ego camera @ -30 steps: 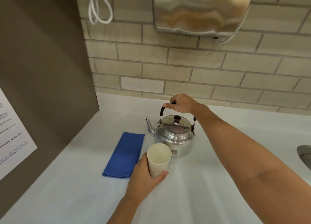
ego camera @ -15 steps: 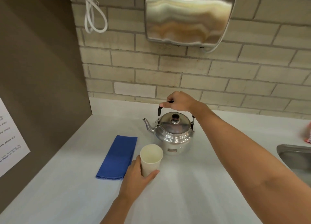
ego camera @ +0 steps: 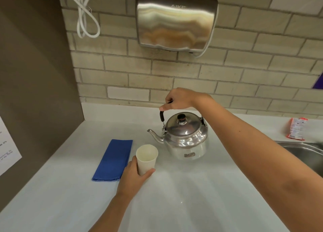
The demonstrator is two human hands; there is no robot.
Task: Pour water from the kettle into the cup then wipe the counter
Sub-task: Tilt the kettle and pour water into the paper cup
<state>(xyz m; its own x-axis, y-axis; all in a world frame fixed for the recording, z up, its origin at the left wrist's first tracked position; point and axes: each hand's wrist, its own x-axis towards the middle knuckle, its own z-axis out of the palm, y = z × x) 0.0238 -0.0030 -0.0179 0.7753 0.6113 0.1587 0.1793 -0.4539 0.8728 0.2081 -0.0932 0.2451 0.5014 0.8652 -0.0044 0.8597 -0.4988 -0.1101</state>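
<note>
Counter: white counter runs under a wall of pale bricks, and the kettle sits near its middle.
Kettle: shiny metal kettle stands upright on the counter, lid on, with a black knob on top. Its spout points left, toward the cup.
Right hand: the right hand is above the kettle, fingers curled tight around the top of the black handle.
Cup: white paper cup stands upright just left and in front of the kettle, below the spout tip. It looks empty inside.
Left hand: the left hand wraps around the low part of the cup, thumb on one side and fingers on the other.
Cloth: folded blue cloth lies flat on the counter, left of the kettle, just beside the cup.
Dryer: silver hand dryer hangs on the bricks above the kettle.
Sink: metal sink edge shows far right of the kettle.
Packet: red and white packet lies right of the kettle, behind the sink.
</note>
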